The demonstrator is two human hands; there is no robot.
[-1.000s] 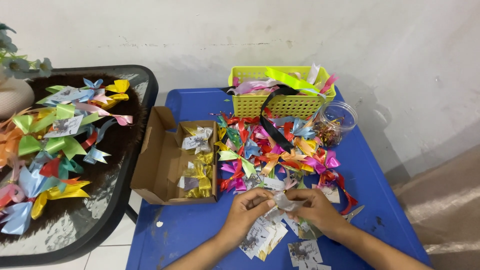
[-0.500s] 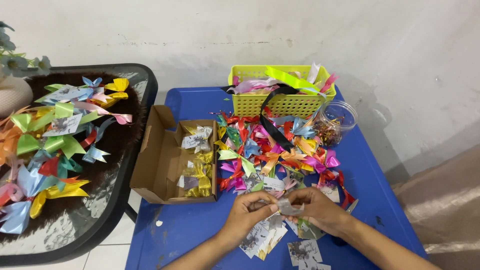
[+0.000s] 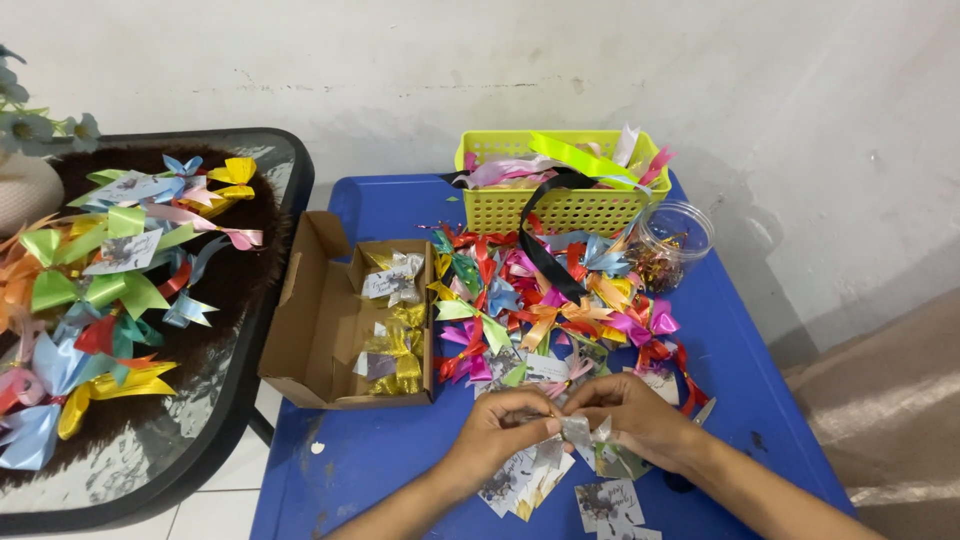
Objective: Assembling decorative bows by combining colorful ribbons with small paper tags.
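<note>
Both our hands, left [image 3: 505, 425] and right [image 3: 640, 420], pinch a small silver ribbon bow [image 3: 575, 432] near the blue table's [image 3: 400, 470] front edge. It seems light, soft and slippery, best held at its knot. Printed paper tags [image 3: 525, 480] lie beneath; glossy bows [image 3: 545, 295] heap behind.

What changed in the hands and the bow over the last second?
Little. Both hands, left hand and right hand, stayed together over the blue table, pinching the small silver ribbon bow; the fingers shifted only slightly. Nothing was let go. The cardboard box, yellow basket and ribbon pile stayed put.
</note>
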